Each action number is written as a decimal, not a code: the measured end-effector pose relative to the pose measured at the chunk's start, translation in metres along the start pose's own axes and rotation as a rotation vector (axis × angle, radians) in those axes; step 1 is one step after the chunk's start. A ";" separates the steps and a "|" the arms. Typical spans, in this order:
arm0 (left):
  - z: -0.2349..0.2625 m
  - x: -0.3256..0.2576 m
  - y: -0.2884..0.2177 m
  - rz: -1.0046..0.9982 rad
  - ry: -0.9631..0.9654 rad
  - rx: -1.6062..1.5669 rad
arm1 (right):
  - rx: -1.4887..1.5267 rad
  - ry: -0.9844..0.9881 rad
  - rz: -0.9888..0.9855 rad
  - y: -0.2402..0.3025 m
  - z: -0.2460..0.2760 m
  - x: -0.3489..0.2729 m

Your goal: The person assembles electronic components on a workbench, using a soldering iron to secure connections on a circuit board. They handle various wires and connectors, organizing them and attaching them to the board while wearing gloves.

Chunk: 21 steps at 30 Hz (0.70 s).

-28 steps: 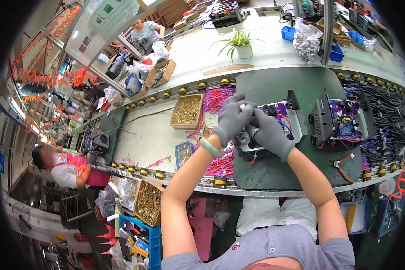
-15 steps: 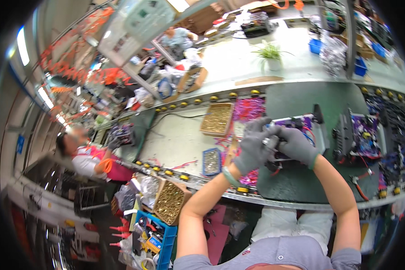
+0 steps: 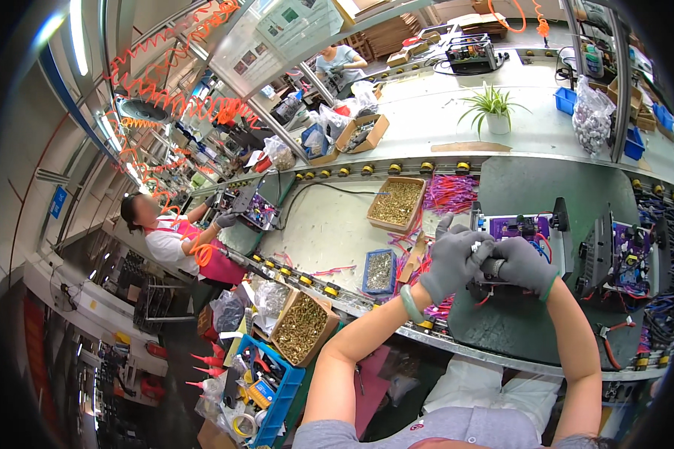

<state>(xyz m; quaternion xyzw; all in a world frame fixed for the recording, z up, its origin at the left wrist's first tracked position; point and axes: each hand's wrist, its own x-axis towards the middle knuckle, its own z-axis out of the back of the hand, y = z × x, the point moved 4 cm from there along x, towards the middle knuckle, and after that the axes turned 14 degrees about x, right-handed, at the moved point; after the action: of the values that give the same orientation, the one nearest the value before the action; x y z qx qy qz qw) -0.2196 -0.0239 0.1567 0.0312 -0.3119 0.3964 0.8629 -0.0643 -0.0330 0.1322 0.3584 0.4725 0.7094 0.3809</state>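
Note:
In grey gloves, my left hand (image 3: 455, 262) and my right hand (image 3: 523, 266) meet with bent, closed fingers. A small whitish bit shows between the fingertips, too small to name. Right behind them lies an electronic unit with a purple circuit board (image 3: 511, 226), its near edge partly hidden by my hands. Red wires loop from the board beside my right hand. To the right, a second unit (image 3: 627, 254) of the same kind stands on the green mat (image 3: 502, 329). Pliers with red-orange handles (image 3: 609, 346) lie near the mat's front right.
Left of my hands are a cardboard box of brass-coloured screws (image 3: 386, 224), a blue tray of silver parts (image 3: 365, 280) and purple-pink wires (image 3: 451, 193). Dark cables (image 3: 655, 299) crowd the right. A blue crate (image 3: 281, 400) stands below the bench. A co-worker (image 3: 183, 238) works at left.
The whole view has shifted, so the bench sits further right and lower. My hands stay together in front of the unit, their fingers drawn closer. At left, the co-worker's arms reach toward another unit.

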 end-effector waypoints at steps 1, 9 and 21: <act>0.003 0.000 -0.004 -0.013 0.000 0.047 | -0.044 0.007 0.030 -0.002 0.002 0.000; 0.004 0.007 -0.017 -0.055 -0.144 0.169 | -0.111 -0.012 0.127 0.001 -0.002 -0.005; -0.013 0.001 0.004 0.173 0.148 -0.112 | -0.071 -0.345 0.224 -0.003 -0.010 -0.021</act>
<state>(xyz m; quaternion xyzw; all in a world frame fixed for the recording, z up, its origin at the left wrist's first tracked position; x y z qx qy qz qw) -0.2150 -0.0170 0.1460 -0.0732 -0.2706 0.4524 0.8466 -0.0626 -0.0542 0.1232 0.5110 0.3323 0.6917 0.3873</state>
